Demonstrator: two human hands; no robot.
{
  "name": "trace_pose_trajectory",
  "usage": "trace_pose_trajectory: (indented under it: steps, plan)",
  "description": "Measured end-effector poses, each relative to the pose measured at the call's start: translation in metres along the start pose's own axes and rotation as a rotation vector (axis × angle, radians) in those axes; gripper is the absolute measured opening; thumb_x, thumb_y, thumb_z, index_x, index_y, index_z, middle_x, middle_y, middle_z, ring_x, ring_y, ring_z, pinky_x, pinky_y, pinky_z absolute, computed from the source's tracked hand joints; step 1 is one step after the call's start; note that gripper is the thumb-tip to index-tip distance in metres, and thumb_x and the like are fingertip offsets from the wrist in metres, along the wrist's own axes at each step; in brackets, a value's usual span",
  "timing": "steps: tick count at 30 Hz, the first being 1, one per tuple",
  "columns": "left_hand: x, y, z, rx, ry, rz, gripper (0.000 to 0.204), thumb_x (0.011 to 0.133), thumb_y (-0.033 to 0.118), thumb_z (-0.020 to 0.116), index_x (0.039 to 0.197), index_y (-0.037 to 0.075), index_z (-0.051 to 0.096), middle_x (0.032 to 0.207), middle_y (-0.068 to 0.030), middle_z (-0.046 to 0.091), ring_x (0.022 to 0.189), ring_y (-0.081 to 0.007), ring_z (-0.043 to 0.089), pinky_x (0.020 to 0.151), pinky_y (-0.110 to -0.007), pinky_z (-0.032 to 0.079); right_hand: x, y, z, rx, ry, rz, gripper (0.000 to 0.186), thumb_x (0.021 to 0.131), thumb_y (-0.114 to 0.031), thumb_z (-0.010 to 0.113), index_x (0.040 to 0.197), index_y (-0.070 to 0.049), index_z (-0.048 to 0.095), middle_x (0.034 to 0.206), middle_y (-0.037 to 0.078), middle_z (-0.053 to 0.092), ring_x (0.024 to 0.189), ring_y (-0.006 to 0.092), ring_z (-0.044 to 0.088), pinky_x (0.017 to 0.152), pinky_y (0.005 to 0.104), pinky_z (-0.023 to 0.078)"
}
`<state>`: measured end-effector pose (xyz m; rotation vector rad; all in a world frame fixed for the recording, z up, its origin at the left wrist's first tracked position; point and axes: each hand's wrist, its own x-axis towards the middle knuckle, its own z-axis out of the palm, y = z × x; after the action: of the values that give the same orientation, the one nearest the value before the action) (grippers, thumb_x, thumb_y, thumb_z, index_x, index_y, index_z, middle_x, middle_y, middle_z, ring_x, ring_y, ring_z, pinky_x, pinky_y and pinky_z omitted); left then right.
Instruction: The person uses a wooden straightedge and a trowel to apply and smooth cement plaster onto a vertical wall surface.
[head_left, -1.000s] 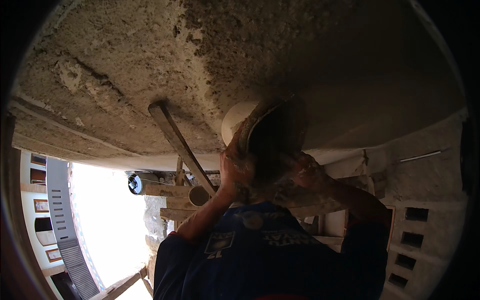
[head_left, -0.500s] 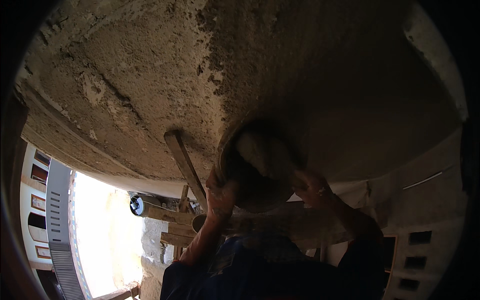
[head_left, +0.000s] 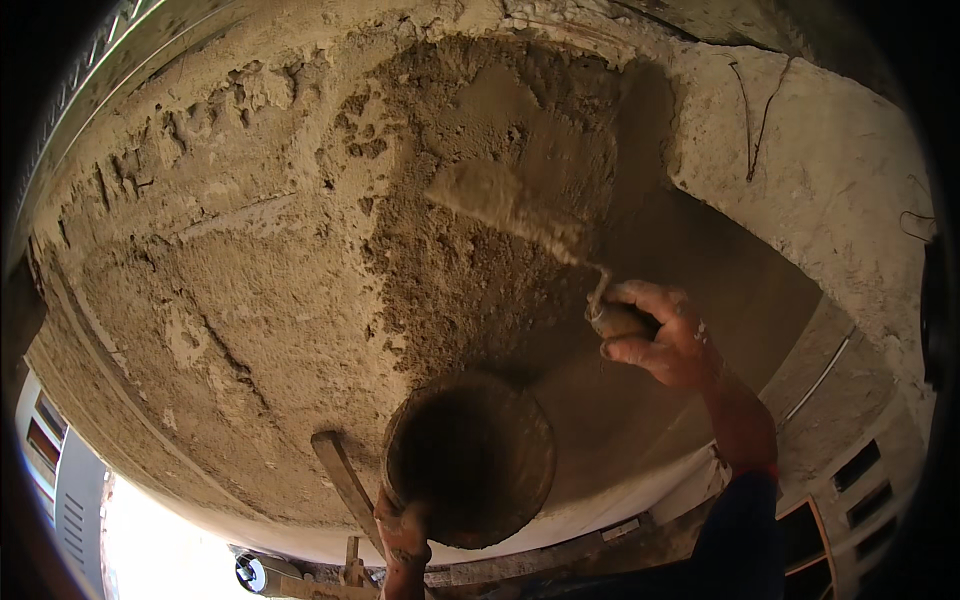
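Observation:
My right hand [head_left: 665,335] is wrapped round the handle of a trowel [head_left: 598,290], its arm stretched upward. Wet mortar [head_left: 500,205] covers the trowel's blade, which lies close to the rough wall [head_left: 450,290]; whether it touches I cannot tell. Lower down, my left hand [head_left: 402,535] grips the rim of a round, dirty bucket [head_left: 545,450]. The bucket's inside is dark, so what it holds is hard to make out. Fresh, darker mortar [head_left: 480,110] coats the wall above the bucket, with a smoother grey patch to its right.
A wooden strip [head_left: 345,485] leans beside the bucket on the left. A pale concrete beam [head_left: 780,140] with thin wires crosses the upper right. Wooden planks [head_left: 310,585] and a round pale object [head_left: 250,572] show at the lower left. Vent openings [head_left: 860,470] lie at right.
My right hand has come out of the bucket and risen up and right, carrying mortar on the trowel. My view has tilted upward; the left hand still holds the bucket.

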<state>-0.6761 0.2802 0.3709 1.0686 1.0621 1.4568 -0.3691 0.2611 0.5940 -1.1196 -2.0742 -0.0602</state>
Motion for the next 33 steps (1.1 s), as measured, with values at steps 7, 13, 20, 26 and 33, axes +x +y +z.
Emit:
trace_pose_trajectory:
  steps: [7,13,20,26,33]
  plan:
    - [-0.001,-0.004,-0.009,-0.064,-0.036,-0.028,0.046,0.067,-0.001,0.052,0.113,-0.003,0.055,0.099,-0.0124,0.065,0.085,-0.0214,0.063,0.075,-0.028,0.050,0.084,0.040,-0.015,0.747,0.218,0.101,0.033,0.089,-0.017,0.057,0.117,0.002,0.053,0.083,0.012,0.062,0.065,0.0192,0.061,0.060,0.0311,0.051]
    - [-0.003,-0.016,-0.024,-0.031,-0.051,-0.032,0.051,0.064,-0.001,0.050,0.115,-0.001,0.055,0.099,-0.0099,0.065,0.087,-0.0193,0.061,0.079,-0.029,0.049,0.105,0.040,0.035,1.227,0.312,0.150,0.038,0.095,-0.026,0.048,0.126,-0.004,0.047,0.079,0.011,0.058,0.060,0.0178,0.057,0.051,0.0325,0.049]
    - [-0.006,-0.018,-0.033,-0.044,-0.028,-0.111,0.050,0.064,-0.002,0.051,0.114,-0.001,0.056,0.100,-0.0098,0.064,0.087,-0.0194,0.061,0.080,-0.029,0.048,0.121,0.037,0.077,1.406,0.462,0.055,0.039,0.093,-0.035,0.054,0.122,-0.009,0.050,0.083,0.010,0.057,0.064,0.0186,0.056,0.053,0.0331,0.048]
    - [-0.004,-0.032,-0.046,-0.136,-0.007,-0.094,0.049,0.063,-0.001,0.052,0.112,-0.001,0.056,0.097,-0.0094,0.064,0.085,-0.0195,0.061,0.080,-0.029,0.048,0.144,0.003,0.099,1.636,0.559,-0.085,0.042,0.093,-0.038,0.052,0.124,-0.010,0.047,0.082,0.009,0.056,0.065,0.0189,0.057,0.052,0.0334,0.048]
    - [-0.007,-0.042,-0.063,-0.053,0.010,-0.061,0.052,0.062,0.001,0.052,0.115,-0.002,0.056,0.100,-0.0116,0.065,0.087,-0.0208,0.061,0.081,-0.029,0.048,0.184,-0.034,0.130,1.528,0.550,0.021,0.037,0.096,-0.033,0.047,0.123,-0.008,0.046,0.079,0.009,0.055,0.059,0.0178,0.056,0.048,0.0343,0.048]
